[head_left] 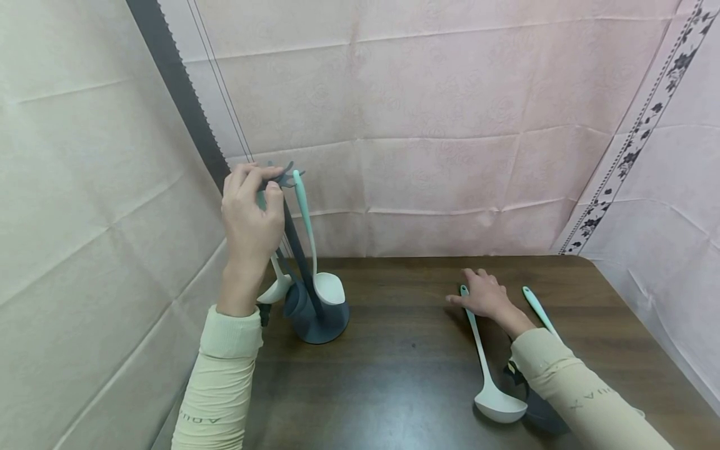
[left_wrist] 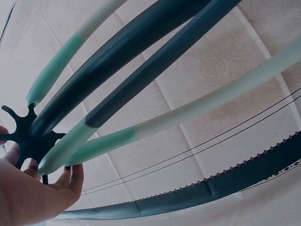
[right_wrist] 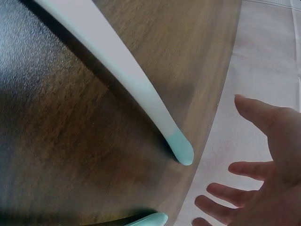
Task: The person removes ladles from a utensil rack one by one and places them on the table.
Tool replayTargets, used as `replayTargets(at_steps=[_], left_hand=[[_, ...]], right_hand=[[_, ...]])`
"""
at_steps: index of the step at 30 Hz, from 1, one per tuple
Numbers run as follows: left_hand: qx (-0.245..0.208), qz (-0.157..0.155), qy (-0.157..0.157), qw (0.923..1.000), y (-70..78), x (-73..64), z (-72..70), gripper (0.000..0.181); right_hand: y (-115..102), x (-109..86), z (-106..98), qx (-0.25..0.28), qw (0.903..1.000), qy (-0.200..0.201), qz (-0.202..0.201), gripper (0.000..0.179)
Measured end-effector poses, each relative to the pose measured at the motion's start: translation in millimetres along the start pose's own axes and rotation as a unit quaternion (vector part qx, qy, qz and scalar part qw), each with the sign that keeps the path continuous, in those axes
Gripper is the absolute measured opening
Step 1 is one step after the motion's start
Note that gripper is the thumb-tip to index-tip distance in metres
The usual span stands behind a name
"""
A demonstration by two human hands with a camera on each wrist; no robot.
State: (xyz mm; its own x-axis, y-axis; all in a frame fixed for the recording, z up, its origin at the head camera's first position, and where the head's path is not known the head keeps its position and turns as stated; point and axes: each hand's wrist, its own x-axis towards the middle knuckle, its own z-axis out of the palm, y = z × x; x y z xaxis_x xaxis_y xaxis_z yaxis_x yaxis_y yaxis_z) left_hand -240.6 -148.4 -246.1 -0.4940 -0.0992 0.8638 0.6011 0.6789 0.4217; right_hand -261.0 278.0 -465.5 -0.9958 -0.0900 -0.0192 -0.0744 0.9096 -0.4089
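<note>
My left hand grips the hooked top of a dark utensil stand, fingers curled among the hooks. From the stand hang a white turner with a mint handle, a white-headed utensil partly behind the wrist, and a dark ladle-like utensil. At the right, a white ladle lies on the table, its mint handle tip pointing away. Over that tip my right hand hovers with fingers spread; the right wrist view shows a gap between the hand and the handle.
A second utensil with a mint handle lies right of the ladle; its dark head is partly under the right sleeve. The brown wooden table meets pale cloth walls at the back and both sides.
</note>
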Motion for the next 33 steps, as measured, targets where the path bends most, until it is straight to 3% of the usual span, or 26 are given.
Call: replayTargets(at_steps=[9,33], left_hand=[[0.002,-0.001,-0.003,1.0,-0.4,-0.1,-0.2,0.041],[0.008,-0.005,-0.007,0.9999,-0.8,0.7,-0.5,0.041]], right_hand=[[-3.8,-2.3,0.0,-0.011,0.9994,0.031,-0.012,0.095],[-18.9,0.2,-0.5,-0.006,0.9965,0.069,-0.047,0.111]])
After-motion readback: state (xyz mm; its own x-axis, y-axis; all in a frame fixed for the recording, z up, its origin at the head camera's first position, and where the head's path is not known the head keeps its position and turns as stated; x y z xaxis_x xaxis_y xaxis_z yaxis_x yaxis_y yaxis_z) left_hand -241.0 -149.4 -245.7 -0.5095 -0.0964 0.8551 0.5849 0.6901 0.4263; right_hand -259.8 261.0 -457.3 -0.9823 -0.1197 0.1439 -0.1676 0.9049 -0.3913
